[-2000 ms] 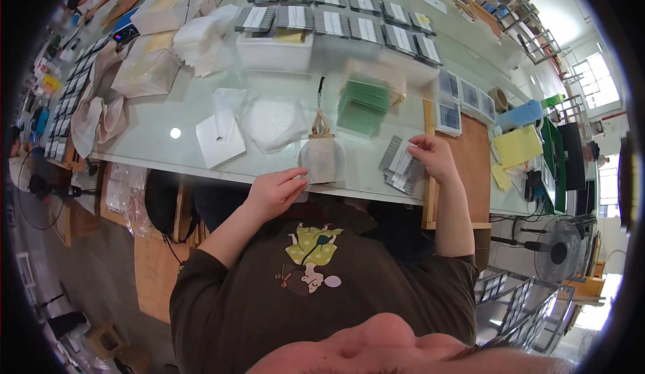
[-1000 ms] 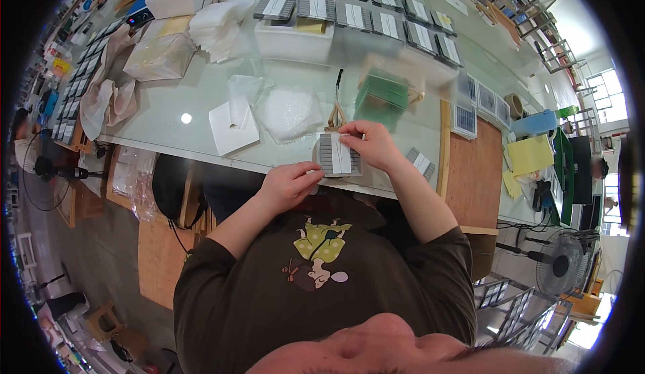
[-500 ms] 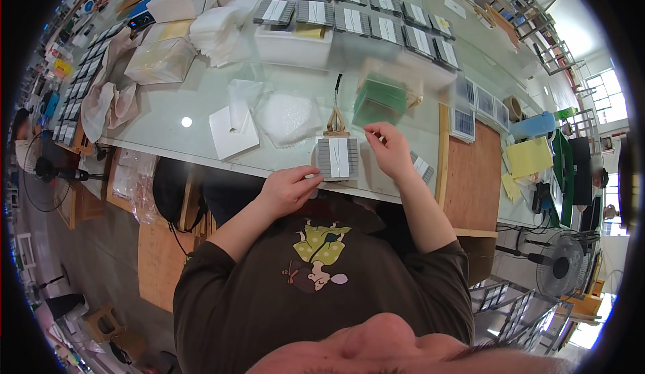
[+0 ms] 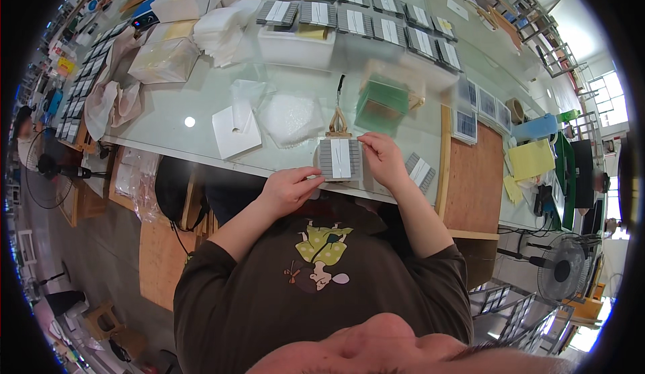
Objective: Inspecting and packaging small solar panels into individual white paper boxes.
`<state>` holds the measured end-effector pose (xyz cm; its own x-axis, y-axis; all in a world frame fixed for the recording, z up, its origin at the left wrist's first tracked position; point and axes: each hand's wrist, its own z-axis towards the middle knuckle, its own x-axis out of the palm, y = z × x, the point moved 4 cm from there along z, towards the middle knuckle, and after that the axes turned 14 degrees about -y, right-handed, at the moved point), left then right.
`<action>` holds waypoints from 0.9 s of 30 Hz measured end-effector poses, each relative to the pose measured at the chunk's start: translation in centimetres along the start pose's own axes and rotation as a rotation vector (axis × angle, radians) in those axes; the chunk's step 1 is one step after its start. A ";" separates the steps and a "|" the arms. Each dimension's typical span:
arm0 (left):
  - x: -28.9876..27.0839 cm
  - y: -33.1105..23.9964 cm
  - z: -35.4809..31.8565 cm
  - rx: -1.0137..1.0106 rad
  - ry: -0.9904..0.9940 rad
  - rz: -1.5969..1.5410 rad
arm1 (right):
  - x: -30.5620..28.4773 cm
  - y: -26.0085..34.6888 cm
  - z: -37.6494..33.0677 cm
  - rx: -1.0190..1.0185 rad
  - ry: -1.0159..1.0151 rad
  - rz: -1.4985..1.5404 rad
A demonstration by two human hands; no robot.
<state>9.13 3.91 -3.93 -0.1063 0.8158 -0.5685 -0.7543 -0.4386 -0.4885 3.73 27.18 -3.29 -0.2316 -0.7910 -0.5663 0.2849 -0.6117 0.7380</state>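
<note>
A square grey striped panel (image 4: pixel 326 160) with a white strip down its middle lies flat at the table's front edge, on a pale base. At its lower left edge, my left hand (image 4: pixel 290 189) has its fingers drawn together on the panel's side. My right hand (image 4: pixel 381 158) pinches at the panel's upper right corner; its fingertips partly hide what lies between them. Just beyond the panel, a tan pronged tool (image 4: pixel 338 120) with a dark tip end points away from me. Beside my right wrist lies another striped panel (image 4: pixel 420 171), partly over the front edge region.
A bubble-wrap bundle (image 4: pixel 290 117) and a white card (image 4: pixel 235 135) lie left of the tool. A green block (image 4: pixel 381 104) stands to its right. Rows of similar panels (image 4: pixel 354 21) sit at the back. A wooden board (image 4: pixel 474 179) borders the right side.
My right hand has moved left and slightly down, from above the table to the panel's upper right corner. My left hand stays at the panel's left edge.
</note>
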 end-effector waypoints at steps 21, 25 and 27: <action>-9.5 5.8 1.2 -0.488 -0.009 0.516 | -2.3 -0.5 -0.9 0.019 -0.090 -0.018; -12.7 8.7 0.7 -0.636 0.213 0.578 | -2.5 -1.0 -0.8 -0.004 -0.117 -0.019; -13.0 9.7 0.7 -0.580 0.227 0.490 | -2.3 -1.4 -0.6 0.027 -0.126 0.001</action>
<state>2.68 -10.70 -0.81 -0.1572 0.4093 -0.8988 -0.1911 -0.9055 -0.3789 4.40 29.85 -3.20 -0.3465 -0.7830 -0.5166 0.2600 -0.6093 0.7491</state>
